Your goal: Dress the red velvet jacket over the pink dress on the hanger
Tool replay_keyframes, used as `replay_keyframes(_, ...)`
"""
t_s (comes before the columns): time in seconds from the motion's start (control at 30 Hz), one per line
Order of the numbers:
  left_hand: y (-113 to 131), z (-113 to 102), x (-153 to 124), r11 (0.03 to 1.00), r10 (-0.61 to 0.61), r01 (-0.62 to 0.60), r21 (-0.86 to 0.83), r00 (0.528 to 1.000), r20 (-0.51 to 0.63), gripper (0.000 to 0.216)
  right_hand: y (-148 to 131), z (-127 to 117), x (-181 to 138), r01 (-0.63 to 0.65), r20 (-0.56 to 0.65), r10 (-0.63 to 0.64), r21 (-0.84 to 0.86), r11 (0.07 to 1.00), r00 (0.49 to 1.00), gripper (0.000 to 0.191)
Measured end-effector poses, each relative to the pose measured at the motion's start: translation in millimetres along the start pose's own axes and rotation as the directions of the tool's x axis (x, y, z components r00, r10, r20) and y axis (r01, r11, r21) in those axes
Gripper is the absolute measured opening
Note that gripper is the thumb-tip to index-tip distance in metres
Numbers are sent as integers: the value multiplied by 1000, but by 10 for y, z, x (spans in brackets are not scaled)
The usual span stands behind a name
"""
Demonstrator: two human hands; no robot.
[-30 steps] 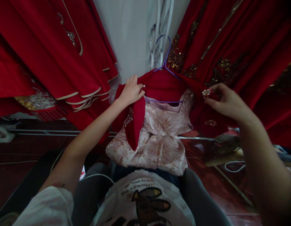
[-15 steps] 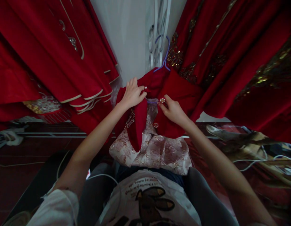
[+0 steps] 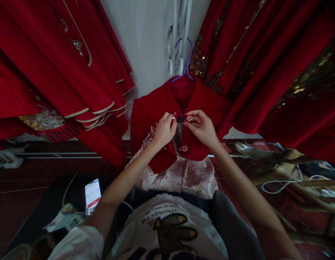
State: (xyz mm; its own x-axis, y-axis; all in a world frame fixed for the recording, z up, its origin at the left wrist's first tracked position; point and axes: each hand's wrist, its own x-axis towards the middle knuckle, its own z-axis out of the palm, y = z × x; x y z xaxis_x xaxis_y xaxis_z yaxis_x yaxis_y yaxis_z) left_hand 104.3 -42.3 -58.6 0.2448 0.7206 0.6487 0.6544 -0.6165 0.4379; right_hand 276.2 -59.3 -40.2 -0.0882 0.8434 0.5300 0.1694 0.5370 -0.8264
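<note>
Dim indoor scene, brightest on the pale wall (image 3: 148,43) above the hands, with dark, stretched, softly blurred edges.

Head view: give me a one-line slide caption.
Both hands, left hand and right hand, pinch the front edges of a small red jacket on a purple hanger.

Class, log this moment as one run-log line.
left hand: grips left front of small red velvet jacket | right hand: pinches right front | purple wire hanger: carries jacket

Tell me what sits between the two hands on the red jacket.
In the head view, a narrow dark gap between the red jacket front edges separates the left hand from the right hand; nothing else lies there.
</note>
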Motion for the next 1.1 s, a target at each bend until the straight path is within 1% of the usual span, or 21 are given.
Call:
replay_keyframes(0.1,2,59,-96,999,44,-43,-30,999,26,12,44,92,-36,-32,43,30,48,998,999,28)
replay_keyframes(0.17,-16,39,-146,997,72,-70,-38,995,62,11,60,140,-49,-24,51,21,68,997,998,30)
replay_keyframes(0.23,-24,-14,-158,996,75,-71,-51,995,67,9,40,173,-57,-9,60,4,84,996,998,32)
replay_keyframes(0.3,-16,-76,-128,998,42,-40,-55,999,22,8,-6,187,-65,4,76,-10,88,996,997,30)
replay_keyframes(0.4,8,-130,-55,997,-33,27,-70,996,-85,4,-74,176,-73,24,90,-29,57,998,996,28)
replay_keyframes(0.47,8,-124,-20,987,-80,61,-148,988,-129,8,-90,154,-71,39,88,-42,37,999,995,27)
replay_keyframes(0.53,-9,-99,-5,961,-133,94,-259,981,-138,17,-81,129,-58,46,73,-48,39,998,996,26)
replay_keyframes(0.63,-48,-64,-1,928,-183,133,-349,976,-115,24,-39,108,-22,42,27,-44,54,998,999,31)
replay_keyframes(0.77,-79,-61,10,917,-167,130,-377,984,-66,19,8,130,42,16,-6,-16,56,998,1000,38)
replay_keyframes(0.97,-112,-111,64,915,-104,104,-389,994,21,21,12,179,116,39,-11,-39,22,999,999,36)
replay_keyframes(1.1,-140,-129,83,891,-111,120,-438,993,46,22,-3,179,115,66,-24,-66,-34,997,997,32)
